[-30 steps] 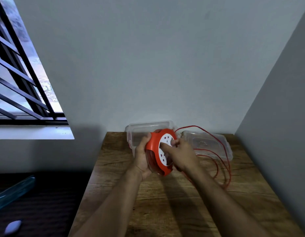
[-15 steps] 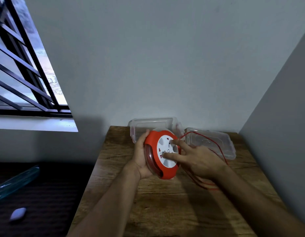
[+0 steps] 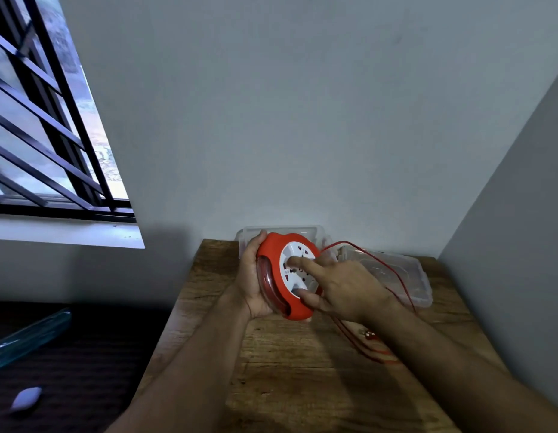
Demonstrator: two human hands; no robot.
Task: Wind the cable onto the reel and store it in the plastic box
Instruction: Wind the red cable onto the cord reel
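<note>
Winding in progress: cradling the orange reel [image 3: 279, 276] on edge in the left hand [image 3: 251, 281], fingers wrapped round its rim from behind, just above the wooden table [image 3: 290, 370] and in front of the clear plastic box [image 3: 249, 237]. Pressing the right hand [image 3: 343, 290] against the reel's white face [image 3: 294, 268], index finger and thumb spread apart, tips seated in the face's dimples, other fingers loosely curled, gripping nothing.

For a clean turn, by the look of it: keeping the left grip firm on the housing only, cranking the white disc in steady circles, letting the red cable [image 3: 387, 273] feed in without kinks, watching the slack looping right of the reel over the loose lid [image 3: 405, 276] and pooling below the right wrist near the plug end, hard to make out.

Against half a second back: index fingertip now riding higher on the white face, thumb dropping to its lower edge, reel tilting a touch more toward the wall, cable loop lying much the same.
</note>
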